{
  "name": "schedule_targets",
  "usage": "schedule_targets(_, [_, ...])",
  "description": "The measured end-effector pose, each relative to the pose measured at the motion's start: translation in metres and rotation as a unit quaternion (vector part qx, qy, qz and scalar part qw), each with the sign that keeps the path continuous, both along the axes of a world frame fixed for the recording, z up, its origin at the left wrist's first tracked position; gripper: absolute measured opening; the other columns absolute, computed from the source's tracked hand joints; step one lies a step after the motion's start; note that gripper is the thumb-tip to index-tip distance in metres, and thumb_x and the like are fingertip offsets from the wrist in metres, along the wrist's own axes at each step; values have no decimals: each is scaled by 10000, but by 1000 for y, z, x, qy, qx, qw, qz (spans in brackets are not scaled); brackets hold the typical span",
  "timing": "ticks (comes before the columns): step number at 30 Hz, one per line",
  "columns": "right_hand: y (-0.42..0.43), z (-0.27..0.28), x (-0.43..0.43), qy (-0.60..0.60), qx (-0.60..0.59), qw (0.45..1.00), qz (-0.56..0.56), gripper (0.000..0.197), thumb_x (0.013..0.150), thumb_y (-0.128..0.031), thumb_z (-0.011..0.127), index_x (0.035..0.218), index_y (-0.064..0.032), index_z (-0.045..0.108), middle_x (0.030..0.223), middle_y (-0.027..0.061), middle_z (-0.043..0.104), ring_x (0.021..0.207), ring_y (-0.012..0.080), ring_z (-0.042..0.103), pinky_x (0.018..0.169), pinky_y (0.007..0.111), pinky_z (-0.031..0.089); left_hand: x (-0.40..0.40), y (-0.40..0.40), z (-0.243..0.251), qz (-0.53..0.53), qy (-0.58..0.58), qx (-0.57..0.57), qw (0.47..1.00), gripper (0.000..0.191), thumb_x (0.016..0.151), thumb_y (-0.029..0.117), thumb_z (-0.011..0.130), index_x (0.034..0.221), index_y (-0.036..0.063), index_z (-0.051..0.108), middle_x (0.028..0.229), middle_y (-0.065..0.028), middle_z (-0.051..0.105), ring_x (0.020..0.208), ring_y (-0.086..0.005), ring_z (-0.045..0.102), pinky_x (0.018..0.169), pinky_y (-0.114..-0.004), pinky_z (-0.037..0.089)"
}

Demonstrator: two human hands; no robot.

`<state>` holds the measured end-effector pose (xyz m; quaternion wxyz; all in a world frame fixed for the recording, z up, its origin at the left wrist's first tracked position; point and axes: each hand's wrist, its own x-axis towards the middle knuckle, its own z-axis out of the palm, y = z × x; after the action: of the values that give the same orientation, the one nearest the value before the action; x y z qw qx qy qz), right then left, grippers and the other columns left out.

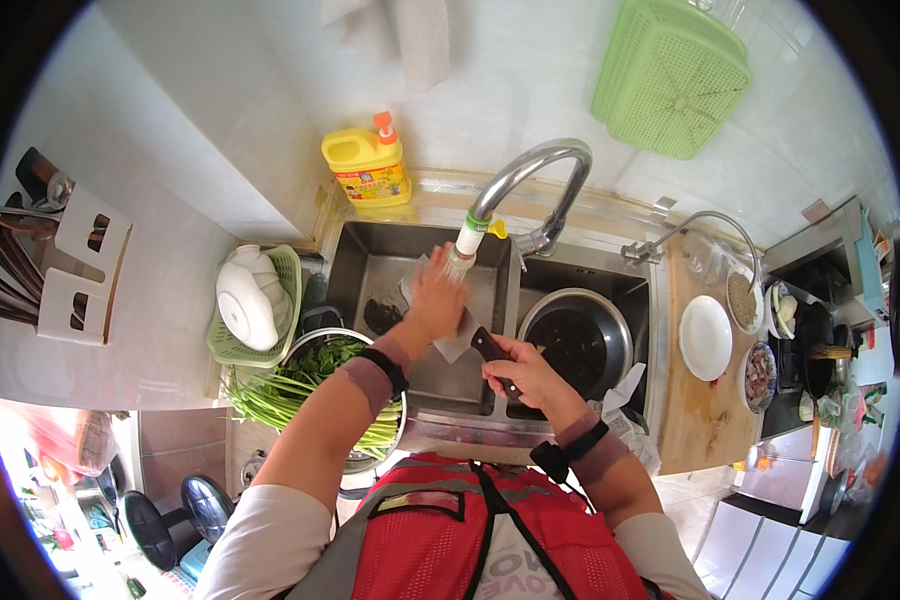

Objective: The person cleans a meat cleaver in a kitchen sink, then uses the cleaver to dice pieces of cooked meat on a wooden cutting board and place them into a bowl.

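My right hand (pixel 529 371) is closed around the dark handle of a broad-bladed kitchen knife (pixel 456 349). The blade reaches left over the left sink basin (pixel 450 386). Flat over that blade lies my left hand (pixel 436 304), fingers extended, covering much of the metal. Water runs onto the left hand from the sprayer end of a chrome faucet (pixel 471 236). A dark wet clump (pixel 382 316) sits on the basin floor, left of the hand. In the right basin stands a steel bowl (pixel 624 330) with dark pieces in it.
A pot (pixel 403 420) of leafy green stalks stands at the left, by a green basket (pixel 294 289) of white bowls. Behind the sink is a yellow detergent bottle (pixel 371 169). A white plate (pixel 705 337) and food dishes occupy the wooden counter (pixel 671 427) at right.
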<state>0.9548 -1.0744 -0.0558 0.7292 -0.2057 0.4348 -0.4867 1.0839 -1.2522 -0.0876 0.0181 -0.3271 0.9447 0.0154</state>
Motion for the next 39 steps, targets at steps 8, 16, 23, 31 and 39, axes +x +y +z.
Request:
schedule_targets(8, [2,14,5,-82,0,997,-3,443,844,-12,598,1274,-17,493,752,62,580,546,127,538,478,266,416,16,-60,-46,139,116,29,983,563,907,230,483,1409,12,348,1492,-258,233,1390,-413,230,1072,-564,269])
schedule_targets(16, [-10,-8,-4,-95,42,992,-73,385,839,-6,592,1217,-32,525,745,68,577,539,142,534,472,282,412,-6,27,-15,-137,194,11,971,577,909,216,470,1425,5,320,1442,-295,282,1326,-477,293,1022,-606,293])
schedule_targets(23, [2,10,2,-96,16,995,-15,354,840,-9,593,1188,-15,532,744,76,578,535,142,531,467,278,409,17,-41,-34,93,166,34,981,684,840,215,556,1445,29,297,1468,-333,213,1325,-493,304,1030,-595,293])
schedule_targets(31, [-20,-2,-1,-101,43,990,-92,233,847,-13,593,1075,-21,549,736,85,586,521,158,545,456,293,415,-15,21,-32,-4,337,139,931,643,913,237,497,1453,-1,240,1418,-275,359,1205,-480,422,967,-624,327])
schedule_targets(39, [-1,0,-11,-104,-2,992,-73,312,846,-28,601,1151,-28,535,749,77,587,542,143,536,468,277,406,-8,-28,-30,-64,130,-91,985,584,952,218,415,1463,13,221,1385,-309,381,1312,-447,336,1048,-656,223])
